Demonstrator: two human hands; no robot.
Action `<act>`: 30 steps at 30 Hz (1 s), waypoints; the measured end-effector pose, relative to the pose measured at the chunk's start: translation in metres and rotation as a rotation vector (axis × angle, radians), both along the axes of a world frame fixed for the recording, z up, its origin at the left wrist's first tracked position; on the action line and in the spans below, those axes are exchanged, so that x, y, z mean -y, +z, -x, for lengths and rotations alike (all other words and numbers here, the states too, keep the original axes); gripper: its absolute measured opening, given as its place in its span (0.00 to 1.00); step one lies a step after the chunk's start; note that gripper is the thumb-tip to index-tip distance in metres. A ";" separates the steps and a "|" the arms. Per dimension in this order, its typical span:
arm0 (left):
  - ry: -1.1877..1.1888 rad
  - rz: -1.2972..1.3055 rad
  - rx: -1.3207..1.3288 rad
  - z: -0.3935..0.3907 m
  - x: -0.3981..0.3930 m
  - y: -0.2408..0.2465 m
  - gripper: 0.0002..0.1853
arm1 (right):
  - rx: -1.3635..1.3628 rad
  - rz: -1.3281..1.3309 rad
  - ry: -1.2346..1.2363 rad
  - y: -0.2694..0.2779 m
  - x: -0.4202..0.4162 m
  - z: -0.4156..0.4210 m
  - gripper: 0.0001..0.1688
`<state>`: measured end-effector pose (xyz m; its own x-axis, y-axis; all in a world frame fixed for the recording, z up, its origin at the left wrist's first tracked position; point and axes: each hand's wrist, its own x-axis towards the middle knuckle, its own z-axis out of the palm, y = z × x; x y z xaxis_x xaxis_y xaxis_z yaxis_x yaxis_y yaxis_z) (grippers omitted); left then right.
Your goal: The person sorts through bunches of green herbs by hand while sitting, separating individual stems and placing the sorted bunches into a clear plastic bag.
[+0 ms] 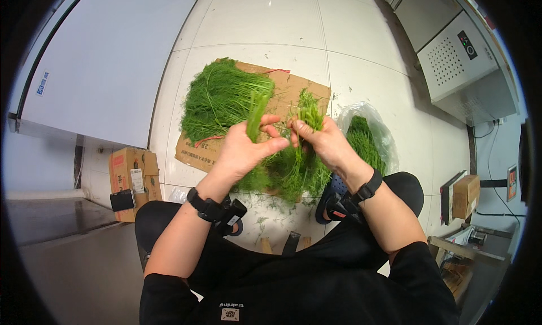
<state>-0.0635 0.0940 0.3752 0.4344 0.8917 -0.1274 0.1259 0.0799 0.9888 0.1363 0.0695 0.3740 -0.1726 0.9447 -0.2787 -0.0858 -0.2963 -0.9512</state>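
My left hand [250,149] holds a small bundle of green herb stems [255,113] between palm and thumb, with its fingers partly spread. Close on its right, my right hand [317,139] grips a bunch of feathery dill-like herb [311,113], stem ends up and fronds hanging down. Below both hands lie loose fronds [292,177]. A large heap of the same feathery greens [224,98] rests on a flattened cardboard sheet [300,88], stems towards the right. More greens [365,143] sit in a clear plastic bag [387,145] right of the cardboard.
A cardboard box [123,172] with a phone [123,199] on it stands at left, near a large white appliance [101,50]. Red ties [277,70] lie on the cardboard. Herb scraps litter the tiled floor [262,227]. A metal cabinet [459,54] stands upper right.
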 end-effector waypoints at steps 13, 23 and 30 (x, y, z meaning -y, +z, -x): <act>0.030 0.242 0.264 -0.001 -0.003 -0.017 0.10 | 0.006 -0.065 0.233 -0.014 0.006 0.012 0.12; -0.108 -0.074 0.134 0.010 -0.004 0.003 0.16 | -0.018 -0.114 0.336 -0.009 0.003 -0.002 0.13; -0.151 0.038 0.143 0.010 0.000 0.003 0.12 | 0.029 -0.096 0.488 0.005 0.003 -0.003 0.14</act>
<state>-0.0736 0.0943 0.3778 0.5790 0.8106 -0.0871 -0.0018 0.1081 0.9941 0.1390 0.0666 0.3794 -0.5943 0.7775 -0.2056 0.0681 -0.2061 -0.9762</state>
